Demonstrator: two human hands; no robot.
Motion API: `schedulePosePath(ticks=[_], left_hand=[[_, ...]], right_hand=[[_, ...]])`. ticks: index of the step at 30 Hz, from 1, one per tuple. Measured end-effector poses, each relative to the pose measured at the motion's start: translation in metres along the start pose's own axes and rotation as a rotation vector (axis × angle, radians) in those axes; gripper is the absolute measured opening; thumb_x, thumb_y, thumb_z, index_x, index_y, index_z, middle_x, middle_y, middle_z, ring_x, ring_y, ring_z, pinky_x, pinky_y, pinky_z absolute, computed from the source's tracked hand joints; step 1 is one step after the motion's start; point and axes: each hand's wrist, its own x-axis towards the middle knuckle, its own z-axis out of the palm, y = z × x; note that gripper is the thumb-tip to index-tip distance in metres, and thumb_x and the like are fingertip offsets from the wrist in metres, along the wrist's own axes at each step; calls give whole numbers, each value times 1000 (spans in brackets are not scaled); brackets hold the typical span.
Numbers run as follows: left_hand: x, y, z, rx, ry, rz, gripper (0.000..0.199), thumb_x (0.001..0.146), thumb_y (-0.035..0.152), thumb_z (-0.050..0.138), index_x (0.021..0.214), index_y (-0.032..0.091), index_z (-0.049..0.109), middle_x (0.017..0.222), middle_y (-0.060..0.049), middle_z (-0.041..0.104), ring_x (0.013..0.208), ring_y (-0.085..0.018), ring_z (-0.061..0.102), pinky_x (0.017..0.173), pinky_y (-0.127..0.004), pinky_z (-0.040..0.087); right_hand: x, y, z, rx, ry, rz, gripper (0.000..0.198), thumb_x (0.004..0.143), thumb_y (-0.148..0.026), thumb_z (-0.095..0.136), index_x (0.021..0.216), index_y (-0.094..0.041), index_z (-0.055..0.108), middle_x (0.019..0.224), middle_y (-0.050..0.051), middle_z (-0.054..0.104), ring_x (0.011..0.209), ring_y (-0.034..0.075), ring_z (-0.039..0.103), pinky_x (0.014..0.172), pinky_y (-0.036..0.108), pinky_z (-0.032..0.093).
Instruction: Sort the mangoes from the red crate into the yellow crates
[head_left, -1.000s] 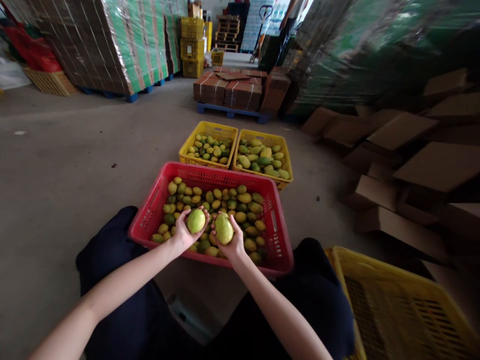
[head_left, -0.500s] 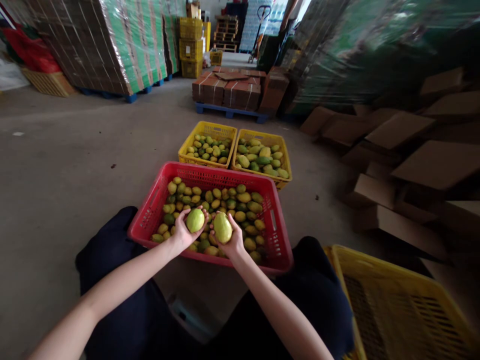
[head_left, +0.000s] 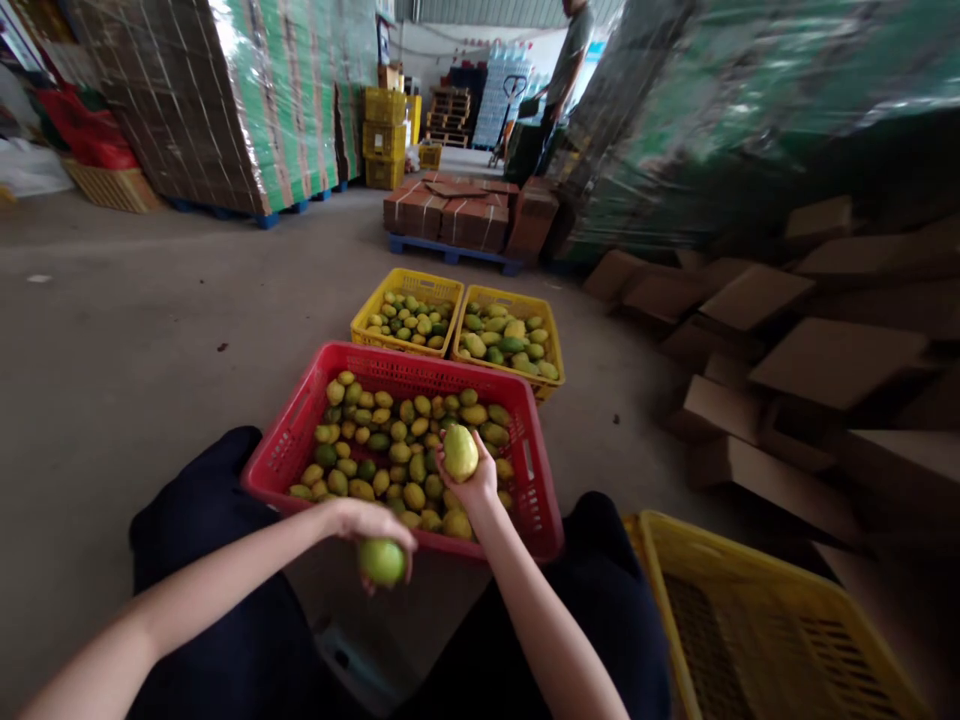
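Note:
My left hand (head_left: 375, 525) is closed round a greenish lemon (head_left: 382, 563), just in front of the near rim of a red crate (head_left: 300, 510). Motion blurs the hand, and some of its fingers are hidden behind the fruit. Over the right part of the crate, my right hand (head_left: 478, 480) holds a yellow-green lemon (head_left: 460, 453) with the palm up and fingers curled round it. Many yellow and green lemons (head_left: 400, 453) lie inside the red crate, which stands between my knees.
Two yellow crates of fruit, a left one (head_left: 360, 325) and a right one (head_left: 556, 345), stand behind the red crate. At right are another yellow crate (head_left: 750, 555) and scattered cardboard boxes (head_left: 832, 360). Farther back are a loaded blue pallet (head_left: 450, 254), wrapped stacks and a person (head_left: 571, 60).
My left hand has moved down and toward me with its lemon, turning palm downward. The right hand still holds its lemon over the crate. The view has tilted up, showing a person at the back.

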Motion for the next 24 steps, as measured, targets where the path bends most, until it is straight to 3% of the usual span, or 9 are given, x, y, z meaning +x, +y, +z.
schedulePosePath(ticks=[3,5,7,8,10,12,16,19,24], left_hand=[[22,-46,4,217,6,47,16,71,34,64,63,21,67,43,-7,59,27,-29,52,18,-40,36],[31,-64,1,376,-214,-28,19,71,36,64,58,22,65,42,-5,57,27,-31,52,19,-46,37],[28,-57,-7,467,-402,-150,26,78,38,56,58,22,63,44,-4,57,31,-32,55,23,-49,41],[22,-43,-11,467,-391,-164,29,80,38,52,58,22,63,45,-4,57,33,-31,56,25,-47,43],[3,8,-21,360,-107,-11,28,81,36,54,60,20,62,48,-4,57,35,-24,57,26,-36,46],[-21,76,-32,98,301,299,25,82,39,56,75,16,64,64,-7,65,48,-19,63,39,-31,53],[-62,177,-65,-183,819,946,38,88,43,45,118,21,51,118,-12,59,89,-18,66,77,-35,57],[-65,169,-92,306,1055,726,43,91,45,34,127,25,43,133,-11,50,101,-16,62,86,-30,52],[-23,60,-105,743,980,227,35,90,42,41,90,15,63,90,-7,68,89,-24,65,78,-37,51]], right_hand=[[-4,-12,2,4,8,-38,25,87,-37,44,88,-20,62,73,4,71,61,17,66,50,29,53],[-7,-16,3,-8,20,-36,27,88,-38,41,87,-20,62,71,4,71,61,17,66,50,29,53],[-8,-17,4,-16,47,-25,29,89,-39,39,86,-19,61,69,4,71,60,17,66,49,29,53],[-9,-17,5,-21,64,-22,29,90,-39,39,86,-19,60,68,4,71,59,17,66,49,29,53],[-8,-16,6,-35,97,-29,29,90,-38,39,86,-19,60,67,4,70,58,17,65,49,28,53],[-7,-14,7,-46,121,-45,28,90,-38,39,87,-18,59,65,3,70,56,17,65,48,28,52],[-6,-10,8,-50,151,-77,29,91,-38,39,87,-18,59,61,3,68,52,15,64,48,25,52],[-6,-8,7,-61,170,-86,31,91,-38,37,86,-17,59,59,4,67,52,15,63,49,25,52],[-2,-4,4,-93,204,-91,28,90,-38,39,86,-19,58,60,2,67,53,15,63,50,25,52]])
